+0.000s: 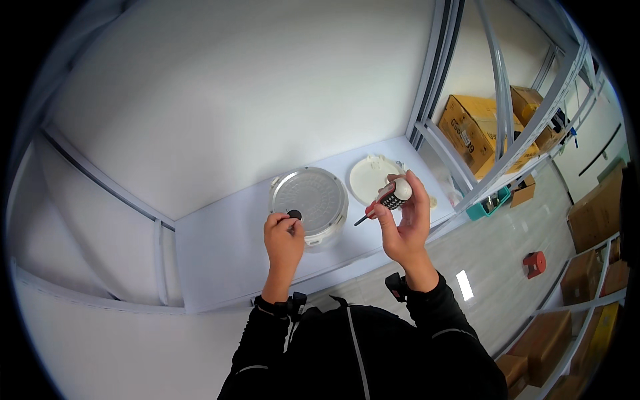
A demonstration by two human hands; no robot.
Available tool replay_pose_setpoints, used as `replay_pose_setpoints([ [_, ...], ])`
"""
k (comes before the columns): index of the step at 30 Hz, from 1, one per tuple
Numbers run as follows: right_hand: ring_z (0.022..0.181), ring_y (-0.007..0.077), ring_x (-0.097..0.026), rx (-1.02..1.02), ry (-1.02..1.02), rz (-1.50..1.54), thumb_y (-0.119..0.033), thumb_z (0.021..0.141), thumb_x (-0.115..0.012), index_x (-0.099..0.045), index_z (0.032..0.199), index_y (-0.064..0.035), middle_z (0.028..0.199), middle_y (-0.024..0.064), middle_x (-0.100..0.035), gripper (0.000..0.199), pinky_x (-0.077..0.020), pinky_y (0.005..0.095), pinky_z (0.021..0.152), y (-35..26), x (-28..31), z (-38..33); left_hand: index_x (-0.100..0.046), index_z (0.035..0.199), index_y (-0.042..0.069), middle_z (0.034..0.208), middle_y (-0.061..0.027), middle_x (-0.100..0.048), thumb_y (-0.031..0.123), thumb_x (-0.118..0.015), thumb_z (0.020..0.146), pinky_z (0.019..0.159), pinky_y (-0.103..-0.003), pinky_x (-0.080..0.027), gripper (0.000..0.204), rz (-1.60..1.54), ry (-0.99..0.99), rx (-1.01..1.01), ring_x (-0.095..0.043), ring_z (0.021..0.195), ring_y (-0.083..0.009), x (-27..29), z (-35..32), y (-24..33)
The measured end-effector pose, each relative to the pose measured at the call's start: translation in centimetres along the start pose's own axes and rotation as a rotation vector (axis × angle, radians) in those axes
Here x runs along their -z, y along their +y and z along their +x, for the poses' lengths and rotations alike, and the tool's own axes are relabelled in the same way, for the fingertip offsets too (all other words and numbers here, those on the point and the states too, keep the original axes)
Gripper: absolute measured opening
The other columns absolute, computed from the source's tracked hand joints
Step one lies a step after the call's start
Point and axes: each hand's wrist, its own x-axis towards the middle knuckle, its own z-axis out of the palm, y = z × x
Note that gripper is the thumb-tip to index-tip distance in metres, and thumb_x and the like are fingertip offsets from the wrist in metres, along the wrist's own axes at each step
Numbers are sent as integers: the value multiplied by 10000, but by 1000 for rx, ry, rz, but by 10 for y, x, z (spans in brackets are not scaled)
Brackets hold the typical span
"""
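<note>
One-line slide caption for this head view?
Left hand pinches small black round part at round white appliance base; right hand holds red-handled screwdriver.

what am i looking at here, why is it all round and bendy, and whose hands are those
This is one picture from a wide fisheye camera worn on a person's head, looking down; that lens bends straight edges. The two bare hands are the wearer's own. On the white table stands a round white and grey appliance, seemingly bottom up, with a flat white round plate beside it. The left hand pinches a small black round part at the appliance's edge. The right hand holds up a screwdriver with a red, black and white handle. Cardboard boxes sit beyond the frame.
</note>
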Motion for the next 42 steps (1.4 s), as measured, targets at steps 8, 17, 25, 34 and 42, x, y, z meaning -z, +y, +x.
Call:
replay_pose_setpoints([
  [8,917,202,-687,50,-9,8,74,926,-699,-364,1548,19,1311,220,-575,709,-590,364,830,-2,13,6,-703,989,17,1031,-118,-677,121,-726,946,859,-436,-515,115,127,43,-147,-614,954,-347,0,-2,17],
  [17,866,215,-701,78,1,3,84,930,-695,-344,1562,2,1233,193,-590,728,-596,374,811,-10,31,6,-658,1045,16,931,-131,-737,86,-674,1012,719,-370,-556,79,-323,-103,-5,-696,784,-248,-18,-25,58],
  [25,1020,271,-694,151,20,-67,69,920,-725,-340,1565,-6,1239,191,-589,755,-577,410,924,-9,51,-1,-700,1171,-5,1004,-130,-791,77,-655,1035,811,-307,-580,165,-290,-199,-201,-752,911,-169,-36,-38,77],
  [34,1105,353,-703,110,123,135,30,909,-765,-281,1557,-85,1387,236,-533,817,-595,476,966,-18,59,-8,-576,1203,5,1139,-183,-730,163,-510,1126,865,-350,-569,188,-986,-340,242,-741,974,-229,-58,-42,82],
  [42,1113,368,-706,118,69,125,20,894,-796,-307,1517,-84,1381,236,-540,799,-612,476,948,-8,59,-16,-530,1216,52,1101,-174,-729,193,-451,1147,908,-376,-542,176,-1142,-322,227,-725,1015,-257,-67,-45,86],
])
